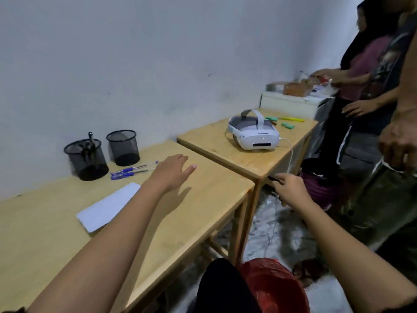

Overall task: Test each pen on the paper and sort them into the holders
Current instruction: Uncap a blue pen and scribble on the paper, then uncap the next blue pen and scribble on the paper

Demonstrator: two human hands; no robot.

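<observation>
The left hand (173,171) is hovering flat and empty over the near wooden table (185,222), fingers spread, just right of 3 blue pens (133,171) that are lying beside 2 black mesh holders; the left holder (86,159) is containing dark pens, and whether the right holder (123,147) has anything inside cannot be told. The right hand (291,188) is pinching a dark pen (274,179) beyond the table's right edge, while the white paper (108,206) is lying on the tabletop, near the left forearm.
</observation>
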